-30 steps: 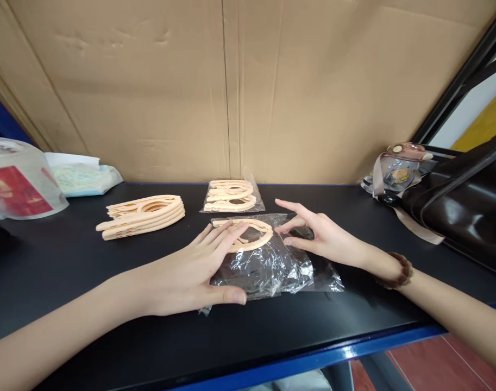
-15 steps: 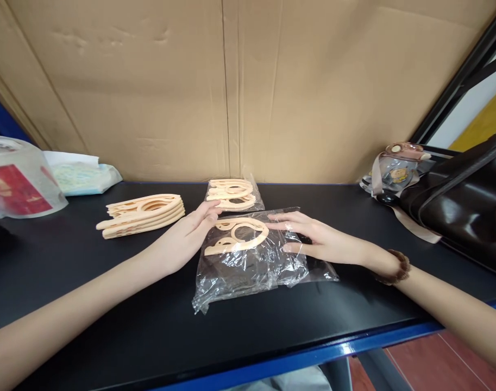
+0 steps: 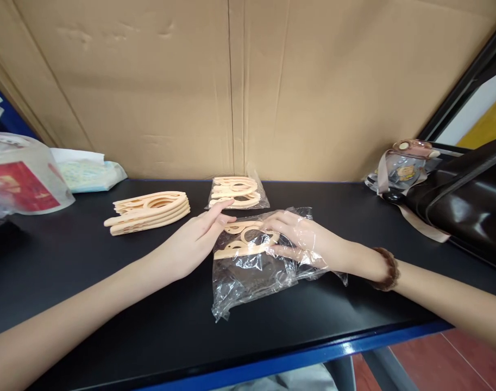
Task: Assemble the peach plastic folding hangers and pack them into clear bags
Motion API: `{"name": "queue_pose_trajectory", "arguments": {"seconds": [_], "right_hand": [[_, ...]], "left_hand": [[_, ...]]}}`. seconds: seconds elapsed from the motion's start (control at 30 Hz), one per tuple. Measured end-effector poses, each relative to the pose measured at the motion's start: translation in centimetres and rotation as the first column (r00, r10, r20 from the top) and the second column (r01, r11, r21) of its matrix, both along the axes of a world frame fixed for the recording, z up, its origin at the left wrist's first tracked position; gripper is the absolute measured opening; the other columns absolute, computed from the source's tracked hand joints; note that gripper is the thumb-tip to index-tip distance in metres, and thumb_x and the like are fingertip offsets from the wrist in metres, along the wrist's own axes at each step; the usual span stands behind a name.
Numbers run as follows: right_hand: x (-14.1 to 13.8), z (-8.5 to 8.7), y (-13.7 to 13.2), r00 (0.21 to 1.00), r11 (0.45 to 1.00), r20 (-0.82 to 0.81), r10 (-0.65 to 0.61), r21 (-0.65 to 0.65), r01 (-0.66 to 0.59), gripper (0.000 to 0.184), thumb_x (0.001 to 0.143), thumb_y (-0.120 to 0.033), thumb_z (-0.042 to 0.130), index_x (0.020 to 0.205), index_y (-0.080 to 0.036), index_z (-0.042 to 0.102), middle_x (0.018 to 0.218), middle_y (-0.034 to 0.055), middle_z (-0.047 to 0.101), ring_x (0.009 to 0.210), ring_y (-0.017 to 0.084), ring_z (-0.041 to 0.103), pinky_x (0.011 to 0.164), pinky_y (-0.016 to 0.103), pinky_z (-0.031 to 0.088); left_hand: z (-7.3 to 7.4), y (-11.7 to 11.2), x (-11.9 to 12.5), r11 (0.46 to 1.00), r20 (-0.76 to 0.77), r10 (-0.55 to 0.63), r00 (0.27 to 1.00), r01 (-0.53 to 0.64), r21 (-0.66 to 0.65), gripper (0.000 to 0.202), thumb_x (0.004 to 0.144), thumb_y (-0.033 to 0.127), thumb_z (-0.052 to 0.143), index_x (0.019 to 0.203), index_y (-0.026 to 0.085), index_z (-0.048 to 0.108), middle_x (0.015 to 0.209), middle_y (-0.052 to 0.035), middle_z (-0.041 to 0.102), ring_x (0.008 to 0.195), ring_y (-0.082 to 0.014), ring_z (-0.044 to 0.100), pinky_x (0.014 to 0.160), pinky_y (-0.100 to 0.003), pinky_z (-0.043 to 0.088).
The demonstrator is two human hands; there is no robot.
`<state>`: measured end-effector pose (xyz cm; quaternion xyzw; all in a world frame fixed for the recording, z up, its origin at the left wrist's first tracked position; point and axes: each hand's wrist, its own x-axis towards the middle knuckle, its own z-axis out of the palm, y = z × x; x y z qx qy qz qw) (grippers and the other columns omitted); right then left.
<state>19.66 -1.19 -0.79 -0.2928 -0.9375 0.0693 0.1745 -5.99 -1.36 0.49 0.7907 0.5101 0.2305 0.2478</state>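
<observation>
A clear plastic bag (image 3: pixel 256 290) lies in front of me with a flat beige folding hanger (image 3: pixel 248 250) in it. My right hand (image 3: pixel 300 236) reaches into the bag from the right, film over its back, its bent fingers closed on the hanger's ringed end. At the bag's upper left edge, my left hand (image 3: pixel 199 233) has thumb and forefinger close together by the hanger's left end; its other fingers are hidden. Just behind sits another bagged set of hangers (image 3: pixel 235 193). To the left lies a stack of loose beige hangers (image 3: pixel 150 213).
The black tabletop (image 3: pixel 150 326) has a blue front edge. A tall cardboard sheet (image 3: pixel 150 87) stands behind it. At the left are a tissue pack (image 3: pixel 93 174) and a translucent tub (image 3: pixel 31 179). A strapped bottle (image 3: pixel 406 165) and a dark bag (image 3: pixel 468 190) occupy the right.
My right hand has moved left, from resting on the film to inside the bag at the hanger. The bag has shifted slightly right, with my left hand moving along at its edge.
</observation>
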Motion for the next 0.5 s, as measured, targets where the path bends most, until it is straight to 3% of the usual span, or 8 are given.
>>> {"name": "queue_pose_trajectory", "arguments": {"seconds": [0.23,0.4,0.5], "right_hand": [[0.0,-0.8,0.6,0.994,0.994,-0.059,-0.088,0.058,0.092,0.033,0.094,-0.045,0.049,0.112,-0.018,0.056,0.118,0.0098,0.061,0.113,0.024,0.055,0.095,0.042,0.05],[0.2,-0.9,0.3,0.991,0.993,-0.079,-0.107,0.044,0.11,0.043,0.093,-0.047,0.049,0.126,-0.021,0.054,0.128,0.0087,0.058,0.119,0.023,0.054,0.098,0.041,0.048],[0.6,-0.3,-0.1,0.99,0.993,-0.078,-0.119,-0.02,0.118,0.045,0.093,-0.047,0.051,0.131,-0.025,0.053,0.133,0.0064,0.057,0.122,0.023,0.053,0.1,0.041,0.046]], "left_hand": [[-0.5,0.1,-0.2,0.999,-0.017,-0.041,0.999,0.042,0.034,0.05,0.098,0.05,0.025,0.141,0.03,0.04,0.133,0.0019,0.061,0.132,-0.0186,0.045,0.115,-0.04,0.029],[-0.4,0.2,-0.5,0.984,-0.095,-0.025,0.995,0.041,0.172,0.051,0.097,0.048,0.027,0.141,0.025,0.041,0.147,-0.0012,0.045,0.136,-0.0209,0.039,0.116,-0.039,0.028],[0.4,0.7,-1.1,0.954,-0.172,0.042,0.984,0.011,0.3,0.051,0.096,0.042,0.028,0.141,0.019,0.04,0.143,-0.0069,0.049,0.131,-0.0245,0.045,0.112,-0.042,0.033]]}}
